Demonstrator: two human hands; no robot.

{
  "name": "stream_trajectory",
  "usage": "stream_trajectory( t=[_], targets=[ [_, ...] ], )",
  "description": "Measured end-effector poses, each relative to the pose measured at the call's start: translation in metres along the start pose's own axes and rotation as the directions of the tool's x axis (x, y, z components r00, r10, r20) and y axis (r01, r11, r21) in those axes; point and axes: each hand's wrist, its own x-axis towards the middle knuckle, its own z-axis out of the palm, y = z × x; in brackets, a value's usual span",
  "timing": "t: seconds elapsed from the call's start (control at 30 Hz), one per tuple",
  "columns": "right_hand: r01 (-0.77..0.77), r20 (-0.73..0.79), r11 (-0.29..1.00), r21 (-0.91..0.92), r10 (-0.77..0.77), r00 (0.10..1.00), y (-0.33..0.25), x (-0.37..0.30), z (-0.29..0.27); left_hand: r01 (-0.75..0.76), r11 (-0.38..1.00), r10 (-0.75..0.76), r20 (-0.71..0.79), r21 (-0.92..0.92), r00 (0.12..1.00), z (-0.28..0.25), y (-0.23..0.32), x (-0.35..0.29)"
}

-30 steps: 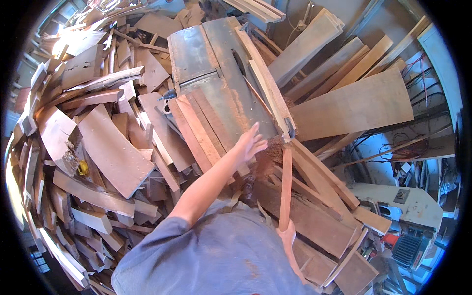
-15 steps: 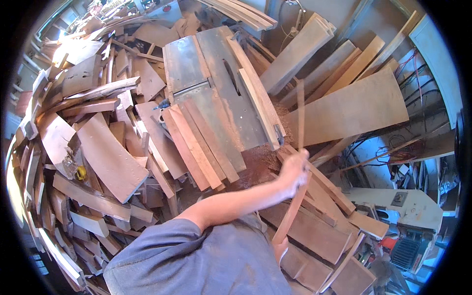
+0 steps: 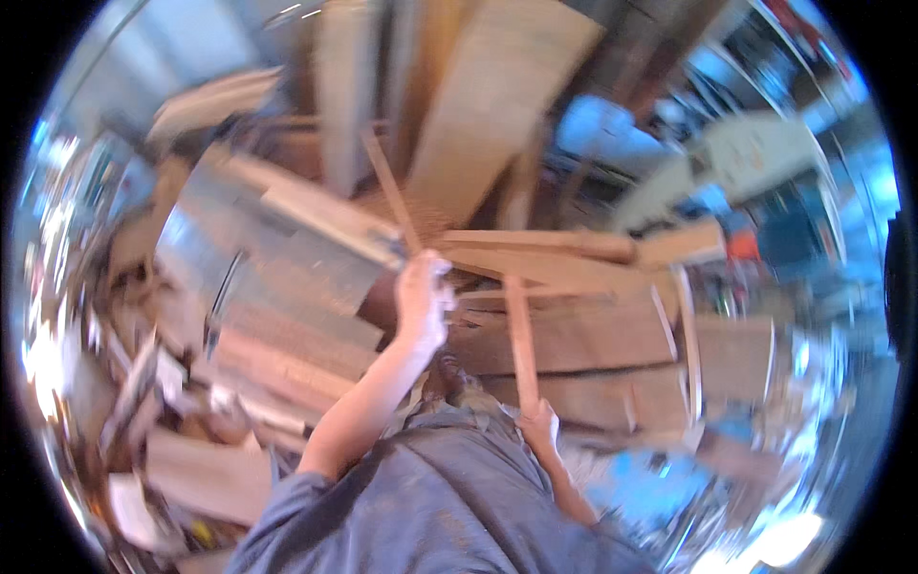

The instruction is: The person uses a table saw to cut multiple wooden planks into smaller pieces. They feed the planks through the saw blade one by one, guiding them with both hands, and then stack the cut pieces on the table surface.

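My left hand (image 3: 424,301) is closed around the lower end of a thin wooden strip (image 3: 390,187), which points up and to the left, past the corner of the metal saw table (image 3: 316,273). Lower and to the right, my right hand (image 3: 540,421) grips the near end of a thicker wooden strip (image 3: 519,340), held roughly upright over a pile of boards. A gap separates the two hands, and each has its own strip. Motion smears the left fingers somewhat.
Wide boards (image 3: 574,335) lie stacked right of my feet. A tall plank (image 3: 497,86) leans at the back. Reddish strips (image 3: 282,368) lie along the saw table's near edge. Offcuts (image 3: 206,474) crowd the left. A pale machine (image 3: 755,158) stands at the far right.
My view has turned to the right, so the saw table now sits further left. The two strips, close together before, are now apart, one in each hand.
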Motion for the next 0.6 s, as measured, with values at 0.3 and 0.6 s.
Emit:
stream_trajectory(
  t=[0.3,0.6],
  targets=[
    [-0.051,-0.151,0.992,0.115,0.069,0.986,0.011,-0.037,-0.003,-0.166,0.968,0.118,0.240,0.187,0.963,0.147,0.023,-0.026],
    [-0.007,-0.161,0.986,0.168,0.034,0.986,0.008,-0.021,0.029,-0.859,0.499,-0.277,0.919,-0.111,-0.279,0.141,-0.063,-0.184]
  ],
)
